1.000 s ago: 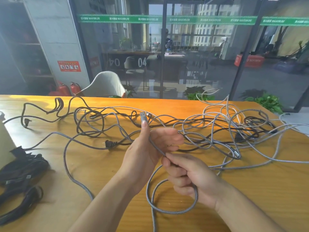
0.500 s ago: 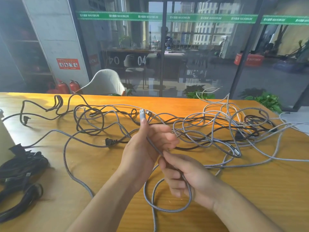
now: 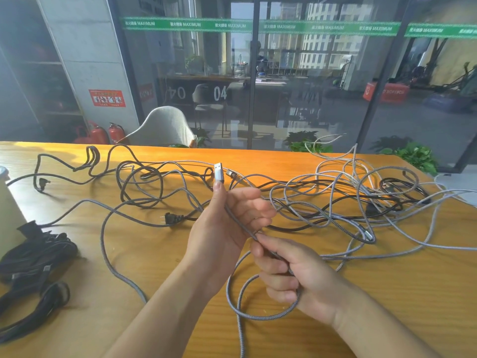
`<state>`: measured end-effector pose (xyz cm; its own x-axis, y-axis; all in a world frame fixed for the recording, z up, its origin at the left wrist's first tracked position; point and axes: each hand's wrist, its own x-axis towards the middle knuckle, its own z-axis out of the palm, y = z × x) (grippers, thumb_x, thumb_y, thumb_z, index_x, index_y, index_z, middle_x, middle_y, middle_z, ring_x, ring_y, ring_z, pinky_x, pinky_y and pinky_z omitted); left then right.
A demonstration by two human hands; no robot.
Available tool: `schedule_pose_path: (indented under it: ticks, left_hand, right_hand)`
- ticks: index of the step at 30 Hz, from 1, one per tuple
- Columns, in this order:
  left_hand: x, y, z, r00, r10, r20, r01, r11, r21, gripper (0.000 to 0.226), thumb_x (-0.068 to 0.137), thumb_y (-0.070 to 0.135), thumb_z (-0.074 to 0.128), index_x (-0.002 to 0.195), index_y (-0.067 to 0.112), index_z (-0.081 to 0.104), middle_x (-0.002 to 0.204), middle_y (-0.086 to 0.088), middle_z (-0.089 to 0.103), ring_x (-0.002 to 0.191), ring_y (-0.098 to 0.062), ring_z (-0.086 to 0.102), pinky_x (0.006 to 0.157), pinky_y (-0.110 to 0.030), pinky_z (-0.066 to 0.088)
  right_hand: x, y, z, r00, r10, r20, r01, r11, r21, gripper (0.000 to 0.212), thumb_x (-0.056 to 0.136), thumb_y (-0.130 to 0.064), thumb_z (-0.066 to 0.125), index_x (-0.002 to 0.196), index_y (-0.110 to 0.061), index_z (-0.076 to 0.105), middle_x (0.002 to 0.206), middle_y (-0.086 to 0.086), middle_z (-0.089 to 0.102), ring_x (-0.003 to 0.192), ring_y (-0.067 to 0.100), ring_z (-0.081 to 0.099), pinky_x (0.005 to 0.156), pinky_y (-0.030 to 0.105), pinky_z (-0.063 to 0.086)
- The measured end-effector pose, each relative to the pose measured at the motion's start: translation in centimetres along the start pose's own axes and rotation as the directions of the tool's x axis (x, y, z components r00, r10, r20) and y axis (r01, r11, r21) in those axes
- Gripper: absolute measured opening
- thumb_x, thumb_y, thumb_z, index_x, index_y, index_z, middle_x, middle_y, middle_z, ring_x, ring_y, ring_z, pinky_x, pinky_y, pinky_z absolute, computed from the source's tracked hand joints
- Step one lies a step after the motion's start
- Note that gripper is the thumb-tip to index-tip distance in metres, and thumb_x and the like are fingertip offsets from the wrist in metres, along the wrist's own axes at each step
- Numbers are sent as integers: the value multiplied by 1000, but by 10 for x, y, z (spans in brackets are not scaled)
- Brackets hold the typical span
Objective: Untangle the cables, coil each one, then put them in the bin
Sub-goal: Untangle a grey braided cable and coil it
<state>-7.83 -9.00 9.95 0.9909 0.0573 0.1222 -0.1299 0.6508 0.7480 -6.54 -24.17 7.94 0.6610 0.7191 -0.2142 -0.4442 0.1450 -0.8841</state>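
Orange wooden table [image 3: 387, 293] in front of a glass office wall, with a big tangle of grey and black cables [image 3: 322, 202] sprawled across its far side and a pile of black cords [image 3: 33, 262] at the left edge. The left hand [image 3: 227, 228] pinches a grey braided cable [image 3: 247, 313] just below its silver USB plug [image 3: 218, 171], plug pointing up. The right hand [image 3: 296, 277] has its fingers curled round the same cable lower down, a loop hanging under it onto the table.

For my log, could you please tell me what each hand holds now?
Left hand: holds the grey braided cable near its USB plug.
Right hand: grips the same cable.
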Motion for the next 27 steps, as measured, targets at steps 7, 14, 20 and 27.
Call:
schedule_pose_path:
  ticks: [7, 14, 20, 27]
  left_hand:
    - [-2, 14, 0, 993, -50, -103, 25, 973, -228, 59, 108, 42, 42, 67, 12, 73, 61, 2, 57, 56, -15, 61, 55, -23, 55]
    - [-5, 28, -5, 992, -126, -4, 120, 952, -281, 46, 101, 40, 46, 67, 15, 64, 52, 7, 46, 43, -8, 47, 42, -18, 44]
    - [-12, 26, -8, 958, -196, 207, 223, 968, -117, 55, 107, 40, 40, 64, 14, 64, 45, 6, 46, 36, -7, 43, 38, -17, 29]
    - [-5, 27, -25, 825, -180, 536, 380, 879, -289, 63, 116, 39, 18, 94, 3, 65, 70, -6, 69, 60, -17, 64, 51, -23, 39]
  right_hand:
    - [-5, 3, -4, 947, 46, 318, 4, 988, -156, 44, 107, -47, 40, 85, -15, 59, 62, -2, 38, 52, 12, 45, 63, 31, 55]
    - [-9, -13, -36, 972, -33, 231, 195, 657, -728, 41, 109, -40, 42, 79, -18, 61, 80, 9, 67, 75, 18, 56, 98, 54, 46]
    - [-13, -25, -64, 973, -198, 115, 194, 442, -876, 39, 95, -61, 60, 82, -25, 67, 99, -3, 71, 118, 22, 65, 114, 48, 39]
    - [-16, -32, -86, 861, -288, 420, 414, 876, -248, 26, 96, -38, 70, 93, -13, 75, 70, -5, 67, 61, 10, 65, 100, 52, 51]
